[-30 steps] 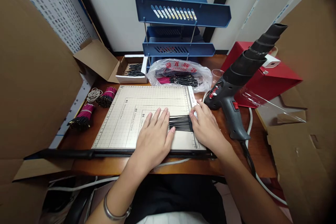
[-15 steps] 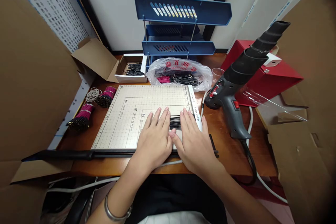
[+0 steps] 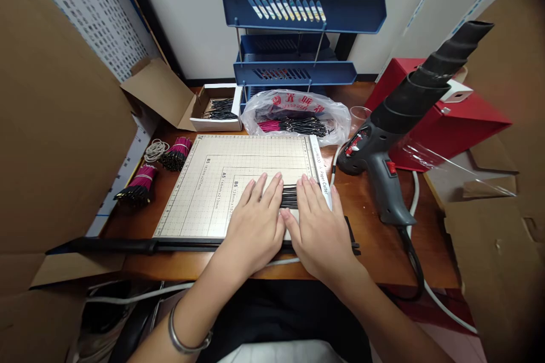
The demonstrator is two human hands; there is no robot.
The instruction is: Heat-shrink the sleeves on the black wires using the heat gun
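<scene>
Both hands lie flat, palms down, at the right part of a cream paper cutter board with printed grid lines. A row of thin black wires shows in the gap between them. My left hand covers the wires' left ends, its fingers stretched out. My right hand rests over their right ends with fingers extended, near the cutter's white edge strip. The thumbs nearly meet below the wires. Along the front of the board runs the black cutter arm, its handle at the left.
A grey heat gun stands on the right, before a red box. Pink-and-black wire bundles lie left of the board. Behind it are a white box of wires, a plastic bag and a blue rack.
The camera view has shifted slightly, so the scene sits a little farther right. Both hands stay flat over the wires, with no clear movement on the board.
</scene>
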